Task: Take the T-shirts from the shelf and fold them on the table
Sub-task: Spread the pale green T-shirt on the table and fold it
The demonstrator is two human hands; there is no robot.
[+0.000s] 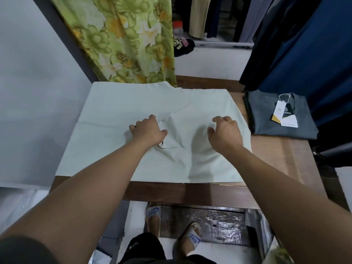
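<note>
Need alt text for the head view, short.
Both hands, left and right, rest on a pale T-shirt spread across a wooden table, fingers curled into the fabric. A folded grey T-shirt with a hang tag lies to the right.

Pale wall (28, 73) at left, floral curtain (122, 39) behind — dark garments (304, 44) hang right.
</note>
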